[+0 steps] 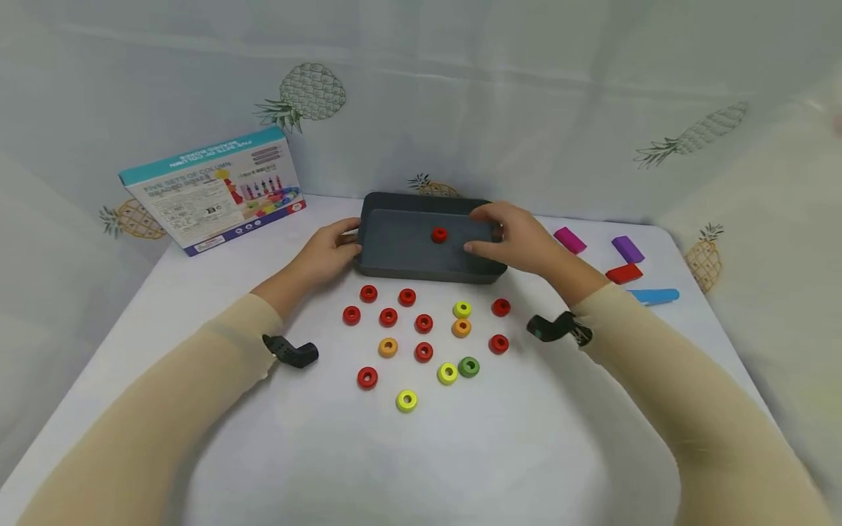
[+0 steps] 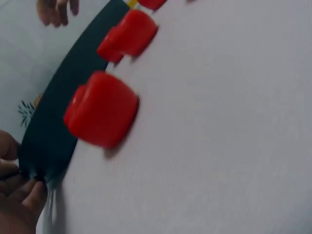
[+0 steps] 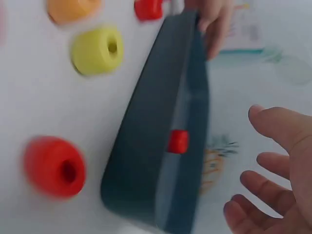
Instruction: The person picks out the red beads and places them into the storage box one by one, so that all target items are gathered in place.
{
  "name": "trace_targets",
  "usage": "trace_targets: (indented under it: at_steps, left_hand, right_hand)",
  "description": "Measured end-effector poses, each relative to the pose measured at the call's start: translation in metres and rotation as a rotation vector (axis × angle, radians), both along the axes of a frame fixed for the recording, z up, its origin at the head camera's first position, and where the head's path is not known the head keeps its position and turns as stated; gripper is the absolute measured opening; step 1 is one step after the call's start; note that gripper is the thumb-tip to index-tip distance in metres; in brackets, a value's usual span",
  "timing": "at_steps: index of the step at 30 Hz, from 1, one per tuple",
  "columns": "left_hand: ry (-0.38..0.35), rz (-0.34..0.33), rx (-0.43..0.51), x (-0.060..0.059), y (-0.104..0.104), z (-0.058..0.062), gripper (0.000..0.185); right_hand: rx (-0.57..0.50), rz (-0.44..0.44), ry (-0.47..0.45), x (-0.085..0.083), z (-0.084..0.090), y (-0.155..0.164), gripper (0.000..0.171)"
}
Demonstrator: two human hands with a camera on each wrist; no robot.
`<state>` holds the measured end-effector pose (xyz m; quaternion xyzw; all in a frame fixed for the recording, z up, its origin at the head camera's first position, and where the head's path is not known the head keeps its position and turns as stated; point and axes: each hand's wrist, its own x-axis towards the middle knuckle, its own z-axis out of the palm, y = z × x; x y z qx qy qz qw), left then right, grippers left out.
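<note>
1. A dark grey tray (image 1: pixel 421 267) stands on the white worktop (image 1: pixel 421 453), at the far side, in front of the person.
2. The left hand (image 1: pixel 329 252) holds the left end of the tray, with the fingers curled around the rim; the left wrist view shows the fingertips (image 2: pixel 29 195) touching the tray corner.
3. The right hand (image 1: pixel 520 237) is at the right end of the tray, above its rim. In the right wrist view its fingers (image 3: pixel 273 122) are spread and relaxed, and they grip nothing.
4. One red bead (image 1: pixel 438 234) lies inside the tray, near the middle.
5. Many loose beads (image 1: pixel 424 323) lie on the worktop just in front of the tray: mostly red ones, also some orange, yellow and one green.
6. To the right of the tray, some coloured blocks (image 1: pixel 623 274) lie: pink, purple, red and blue.
7. A toy box (image 1: pixel 213 191) leans at the far left against the curtain (image 1: pixel 526 95).
</note>
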<state>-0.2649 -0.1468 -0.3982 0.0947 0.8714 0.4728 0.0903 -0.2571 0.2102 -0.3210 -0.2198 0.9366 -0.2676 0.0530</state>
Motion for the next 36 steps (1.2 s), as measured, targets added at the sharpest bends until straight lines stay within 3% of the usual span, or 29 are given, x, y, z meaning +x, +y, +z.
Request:
trace_targets:
  at_steps: [3, 6, 11, 15, 20, 26, 32, 36]
  left_hand:
    - [-0.018, 0.012, -0.02, 0.001, 0.004, 0.002, 0.059]
    - [-0.037, 0.027, -0.04, 0.001, 0.006, 0.004, 0.059]
    - [-0.061, 0.045, -0.051, 0.002, 0.003, 0.008, 0.061]
    - [-0.063, 0.039, -0.069, 0.002, 0.003, 0.01, 0.061]
    - [-0.069, 0.038, -0.062, 0.002, 0.007, 0.009, 0.061]
    - [-0.08, 0.044, -0.048, 0.002, 0.01, 0.008, 0.061]
    - [-0.082, 0.044, -0.05, 0.003, 0.009, 0.008, 0.061]
    - [-0.08, 0.043, -0.049, 0.002, 0.008, 0.008, 0.061]
  right_hand:
    - [-0.025, -0.027, -0.034, 0.034, 0.01, 0.024, 0.061]
    - [-0.034, -0.034, -0.09, 0.065, 0.007, 0.045, 0.058]
    - [0.013, 0.02, -0.179, 0.104, -0.02, 0.064, 0.058]
    - [0.039, 0.016, -0.173, 0.126, -0.047, 0.061, 0.058]
    - [0.052, 0.0, -0.062, 0.135, -0.066, 0.053, 0.053]
    - [0.047, 0.013, 0.004, 0.132, -0.073, 0.047, 0.042]
    - [0.036, 0.029, 0.023, 0.131, -0.071, 0.046, 0.029]
    - [-0.008, 0.029, 0.059, 0.126, -0.058, 0.049, 0.031]
